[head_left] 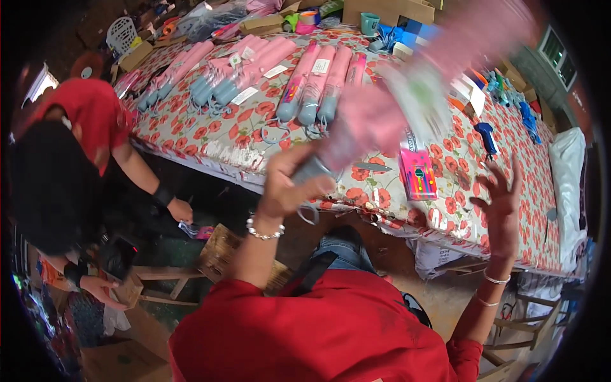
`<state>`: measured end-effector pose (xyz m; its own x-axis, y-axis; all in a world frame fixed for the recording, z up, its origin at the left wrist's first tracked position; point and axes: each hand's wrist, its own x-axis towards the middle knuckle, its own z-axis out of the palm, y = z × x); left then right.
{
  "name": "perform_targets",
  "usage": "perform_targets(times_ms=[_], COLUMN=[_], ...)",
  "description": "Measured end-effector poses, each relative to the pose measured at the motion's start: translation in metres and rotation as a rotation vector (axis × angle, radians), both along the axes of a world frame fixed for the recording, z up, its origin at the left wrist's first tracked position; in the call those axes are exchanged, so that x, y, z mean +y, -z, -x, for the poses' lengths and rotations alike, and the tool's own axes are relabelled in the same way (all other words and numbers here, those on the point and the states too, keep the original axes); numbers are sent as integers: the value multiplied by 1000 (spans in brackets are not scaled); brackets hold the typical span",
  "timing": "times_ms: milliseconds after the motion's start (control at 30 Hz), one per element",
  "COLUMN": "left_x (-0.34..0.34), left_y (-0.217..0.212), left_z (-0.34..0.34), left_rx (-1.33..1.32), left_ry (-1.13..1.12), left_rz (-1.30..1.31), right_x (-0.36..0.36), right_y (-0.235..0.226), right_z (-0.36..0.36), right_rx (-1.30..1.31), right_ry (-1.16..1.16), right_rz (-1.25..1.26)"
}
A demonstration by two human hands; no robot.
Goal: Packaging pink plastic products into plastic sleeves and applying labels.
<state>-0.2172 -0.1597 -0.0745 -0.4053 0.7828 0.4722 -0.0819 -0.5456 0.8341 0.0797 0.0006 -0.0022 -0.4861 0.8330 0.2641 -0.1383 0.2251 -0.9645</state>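
My left hand (289,184) is shut around the grey handle of a pink folded umbrella (375,114), which is raised over the table and blurred by motion. A white tag hangs on it. My right hand (503,200) is held up open, fingers spread, above the table's near edge and holds nothing. Between the hands a pink packet with coloured stripes (418,173) lies on the table (254,137), which has a red poppy cloth. Several more pink folded umbrellas (312,83) with grey-blue handles lie in rows farther back.
Another person in red (83,127) crouches at the left below the table, holding a small object. A wooden stool (159,283) stands near them. A blue tool (487,135), a teal cup (369,23), cardboard boxes and a white basket (121,33) sit at the table's far side.
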Motion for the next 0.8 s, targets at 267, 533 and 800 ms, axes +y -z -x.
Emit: perform_targets(times_ms=[267,533,800], left_x=[18,45,49], left_y=[6,-11,-72], left_z=[-75,-123,-118], left_rx=[270,273,351], left_ry=[432,526,536], left_rz=[-57,138,-508], right_x=[-27,-17,-62], right_y=[-32,-75,-54], right_z=[-36,-81,-18], right_rx=[627,485,-1213], right_ry=[125,151,-125], right_rz=[-34,-266,-551])
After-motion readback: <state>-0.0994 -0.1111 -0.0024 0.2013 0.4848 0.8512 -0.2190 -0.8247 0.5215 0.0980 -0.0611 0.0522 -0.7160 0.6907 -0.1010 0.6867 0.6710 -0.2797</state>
